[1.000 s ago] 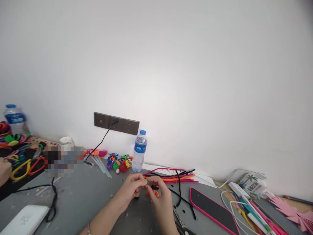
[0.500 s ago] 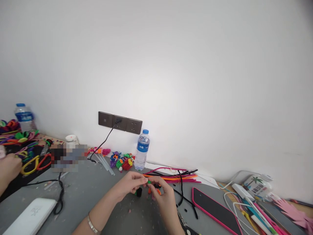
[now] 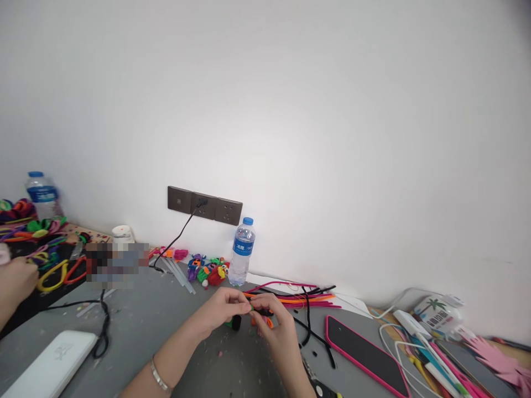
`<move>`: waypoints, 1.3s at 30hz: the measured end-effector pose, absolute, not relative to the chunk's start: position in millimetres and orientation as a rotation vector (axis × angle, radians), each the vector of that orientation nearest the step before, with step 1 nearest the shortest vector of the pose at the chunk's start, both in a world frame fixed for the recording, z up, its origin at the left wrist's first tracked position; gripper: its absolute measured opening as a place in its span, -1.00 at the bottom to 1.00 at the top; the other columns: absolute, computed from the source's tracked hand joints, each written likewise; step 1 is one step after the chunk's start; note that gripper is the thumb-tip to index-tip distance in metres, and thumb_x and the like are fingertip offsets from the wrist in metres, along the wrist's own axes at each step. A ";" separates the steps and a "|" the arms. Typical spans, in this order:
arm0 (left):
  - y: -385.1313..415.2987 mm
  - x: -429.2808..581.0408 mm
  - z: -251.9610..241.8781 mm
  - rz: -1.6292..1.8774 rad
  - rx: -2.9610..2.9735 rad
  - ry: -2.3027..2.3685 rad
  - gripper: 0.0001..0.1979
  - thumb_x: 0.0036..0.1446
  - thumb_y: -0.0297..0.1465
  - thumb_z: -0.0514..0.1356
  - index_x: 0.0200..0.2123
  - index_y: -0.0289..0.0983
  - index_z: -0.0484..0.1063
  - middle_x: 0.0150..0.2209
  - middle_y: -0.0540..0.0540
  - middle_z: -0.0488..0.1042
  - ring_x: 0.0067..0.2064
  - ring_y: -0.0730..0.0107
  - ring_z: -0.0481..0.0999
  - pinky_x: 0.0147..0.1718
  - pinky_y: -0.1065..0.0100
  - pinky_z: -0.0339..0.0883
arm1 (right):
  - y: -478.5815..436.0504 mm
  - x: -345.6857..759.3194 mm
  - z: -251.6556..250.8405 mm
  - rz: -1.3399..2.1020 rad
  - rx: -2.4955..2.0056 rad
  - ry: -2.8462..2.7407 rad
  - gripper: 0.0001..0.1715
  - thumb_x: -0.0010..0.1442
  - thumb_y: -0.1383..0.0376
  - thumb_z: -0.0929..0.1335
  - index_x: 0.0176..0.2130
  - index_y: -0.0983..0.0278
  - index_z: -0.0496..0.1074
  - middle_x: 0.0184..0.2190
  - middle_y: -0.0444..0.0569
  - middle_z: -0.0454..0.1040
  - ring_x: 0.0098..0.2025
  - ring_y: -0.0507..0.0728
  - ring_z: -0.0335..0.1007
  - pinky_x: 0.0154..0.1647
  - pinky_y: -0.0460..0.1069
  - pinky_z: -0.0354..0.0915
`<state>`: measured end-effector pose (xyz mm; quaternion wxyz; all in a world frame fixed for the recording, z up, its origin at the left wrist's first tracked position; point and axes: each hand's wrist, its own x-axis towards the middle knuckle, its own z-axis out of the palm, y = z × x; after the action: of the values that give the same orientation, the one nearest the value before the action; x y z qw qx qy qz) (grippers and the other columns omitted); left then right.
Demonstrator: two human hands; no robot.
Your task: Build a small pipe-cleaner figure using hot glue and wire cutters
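My left hand (image 3: 219,312) and my right hand (image 3: 277,331) meet over the grey table (image 3: 166,320), fingertips pinched together on a small pipe-cleaner piece (image 3: 259,316) of black, orange and green. Both hands are closed on it. A bracelet sits on my left wrist. Just behind the hands lies a bundle of long pipe cleaners (image 3: 298,298) in pink, orange and black.
A water bottle (image 3: 241,252) stands by the wall sockets (image 3: 205,205), beside small colourful figures (image 3: 207,272). A pink-cased phone (image 3: 360,354) lies at right, with cables and pens beyond. A white box (image 3: 50,365) sits at lower left. Another person's hand (image 3: 14,284) works at far left among colourful loops.
My hands stay pinched on the small piece, shifting slightly. The view has drifted a little, so everything sits slightly more right. The other person's hand at left moved a bit.
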<state>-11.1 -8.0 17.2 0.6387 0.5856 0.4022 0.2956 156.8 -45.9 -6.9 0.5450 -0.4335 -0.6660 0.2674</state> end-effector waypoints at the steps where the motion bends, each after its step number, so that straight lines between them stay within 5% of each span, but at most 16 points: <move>1: -8.3 -10.9 17.1 0.690 1.355 0.922 -0.58 -0.14 -0.02 0.31 -0.53 -0.30 0.44 -0.64 0.15 0.08 -0.55 0.54 -0.04 -0.55 0.40 -0.18 | -46.4 157.0 -6.2 0.621 -1.027 -1.573 -0.89 0.15 0.26 0.38 -0.38 0.25 0.49 -0.32 0.05 0.51 -0.29 0.17 0.45 -0.34 -0.01 0.38; 19: -13.5 -1.0 16.2 0.804 1.350 0.966 -0.60 -0.05 -0.06 0.27 -0.49 -0.33 0.54 -0.61 0.06 0.27 -0.54 0.51 0.06 -0.53 0.41 -0.09 | -48.0 165.2 -4.5 0.503 -1.070 -1.505 -0.88 0.14 0.25 0.38 -0.41 0.22 0.51 -0.35 0.04 0.55 -0.26 0.20 0.47 -0.26 0.05 0.38; 24: -12.6 4.5 5.8 0.854 1.722 1.073 -0.66 0.11 -0.17 0.16 -0.33 -0.29 0.60 -0.41 -0.08 0.54 -0.43 0.36 0.32 -0.42 0.38 0.12 | -41.5 188.3 -8.1 0.592 -1.195 -1.354 -0.73 0.07 0.10 0.42 -0.40 0.27 0.53 -0.36 0.07 0.58 -0.26 0.23 0.50 -0.21 0.08 0.41; 30: -31.4 19.6 -4.6 0.704 2.155 1.193 -0.69 0.07 -0.42 0.19 -0.08 -0.12 0.52 -0.21 -0.09 0.54 -0.12 0.14 0.37 -0.16 0.25 0.20 | -32.8 205.8 -29.6 0.719 -1.351 -1.307 -0.61 -0.10 0.00 0.47 -0.47 0.29 0.52 -0.49 0.06 0.59 -0.42 0.26 0.53 -0.37 0.07 0.40; 39: -36.9 21.3 -9.4 0.576 2.411 1.133 -0.90 0.12 -0.43 0.19 -0.32 -0.14 0.50 -0.27 -0.03 0.45 -0.13 0.21 0.33 -0.16 0.24 0.09 | -32.9 207.3 -32.7 0.678 -1.399 -1.235 -0.56 -0.14 -0.05 0.47 -0.49 0.28 0.50 -0.50 0.08 0.59 -0.42 0.28 0.53 -0.37 0.09 0.42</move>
<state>21.3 -36.9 -9.4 0.2063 0.8656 0.4067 0.2069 207.3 -32.9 -32.7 0.5466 -0.5900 -0.5209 0.2861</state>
